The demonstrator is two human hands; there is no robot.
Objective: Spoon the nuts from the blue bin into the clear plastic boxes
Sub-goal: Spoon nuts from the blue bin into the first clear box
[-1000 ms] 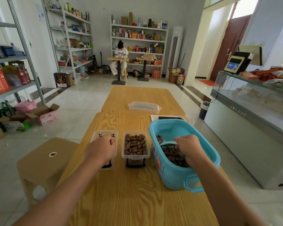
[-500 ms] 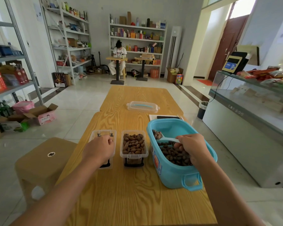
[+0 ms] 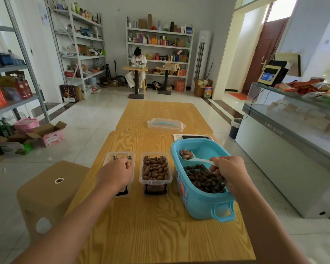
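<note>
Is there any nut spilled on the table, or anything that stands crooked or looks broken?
Nothing stands out. No nuts lie loose on the table. The blue bin and both clear boxes stand upright. The right hand holds the spoon level over the bin, with its nuts still in the bowl.

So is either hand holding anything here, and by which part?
The right hand grips the white spoon by its handle end. The left hand rests on the empty clear box, gripping nothing visible.

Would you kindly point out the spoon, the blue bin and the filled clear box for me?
spoon [image 3: 187, 156], head view, on its bowl of nuts.
blue bin [image 3: 198, 202], head view, on its near outer wall.
filled clear box [image 3: 155, 181], head view, on its near rim.
</note>
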